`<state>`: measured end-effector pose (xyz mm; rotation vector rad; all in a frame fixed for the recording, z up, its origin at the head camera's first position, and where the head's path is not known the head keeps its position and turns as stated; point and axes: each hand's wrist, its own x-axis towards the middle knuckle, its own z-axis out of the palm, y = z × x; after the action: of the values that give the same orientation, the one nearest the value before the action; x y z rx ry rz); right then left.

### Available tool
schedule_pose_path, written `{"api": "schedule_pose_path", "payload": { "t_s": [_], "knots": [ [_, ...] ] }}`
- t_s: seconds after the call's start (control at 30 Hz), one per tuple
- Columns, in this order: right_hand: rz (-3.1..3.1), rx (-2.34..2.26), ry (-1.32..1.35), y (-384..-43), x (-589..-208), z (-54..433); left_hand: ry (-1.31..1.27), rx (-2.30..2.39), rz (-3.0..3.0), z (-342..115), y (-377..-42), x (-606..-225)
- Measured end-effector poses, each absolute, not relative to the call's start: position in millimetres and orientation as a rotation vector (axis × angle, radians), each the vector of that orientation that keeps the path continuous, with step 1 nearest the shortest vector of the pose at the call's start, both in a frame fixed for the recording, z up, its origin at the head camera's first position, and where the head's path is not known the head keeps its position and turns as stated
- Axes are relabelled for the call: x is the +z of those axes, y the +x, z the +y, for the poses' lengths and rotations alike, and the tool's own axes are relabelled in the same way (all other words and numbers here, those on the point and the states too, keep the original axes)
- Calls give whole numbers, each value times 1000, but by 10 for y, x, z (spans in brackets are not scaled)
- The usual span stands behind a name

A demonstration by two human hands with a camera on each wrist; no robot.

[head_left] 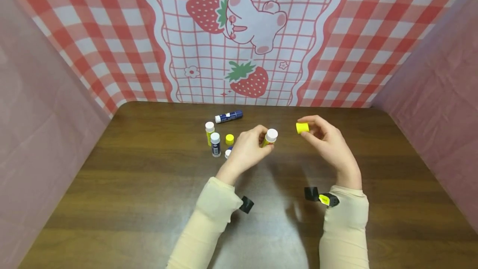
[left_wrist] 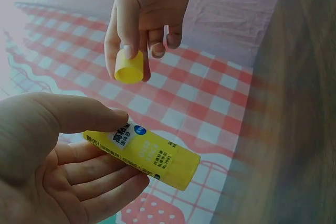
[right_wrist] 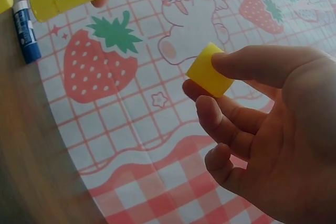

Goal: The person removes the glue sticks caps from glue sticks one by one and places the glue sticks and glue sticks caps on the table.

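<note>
My left hand (head_left: 246,147) holds a yellow glue stick (left_wrist: 152,157) between thumb and fingers, above the table. Its white end (head_left: 271,135) points up in the head view, while the left wrist view shows its printed label. To the right, my right hand (head_left: 328,144) pinches a yellow cap (right_wrist: 211,71) between thumb and fingertips, apart from the glue stick. The cap's round open end shows in the left wrist view. The other fingers of the right hand are loosely bent below it.
Left of my left hand stand a yellow glue stick (head_left: 210,134) and a dark blue glue stick (head_left: 215,145). Near them is a short yellow cap (head_left: 229,139). Behind lies a blue glue stick (head_left: 229,116). A white-ended piece (head_left: 228,153) is partly hidden by my left hand.
</note>
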<state>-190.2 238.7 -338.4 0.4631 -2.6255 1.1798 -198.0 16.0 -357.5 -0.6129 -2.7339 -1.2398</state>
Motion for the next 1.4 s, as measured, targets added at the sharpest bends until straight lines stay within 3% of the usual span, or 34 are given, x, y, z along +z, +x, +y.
{"api": "schedule_pose_path", "payload": {
  "t_s": [0.47,1.07,1.4],
  "knots": [
    [-2703,1192,411,-2007,-3497,2261,-573,-1175,-2758,87,-2037,-3626],
    [-2751,1123,420,-2007,-3497,1996,-459,-1285,-2542,-260,-1931,-3406],
    [-2778,1131,357,-2084,-3565,1979,-438,-1154,-2680,-21,-2078,-3480]
  ]
}}
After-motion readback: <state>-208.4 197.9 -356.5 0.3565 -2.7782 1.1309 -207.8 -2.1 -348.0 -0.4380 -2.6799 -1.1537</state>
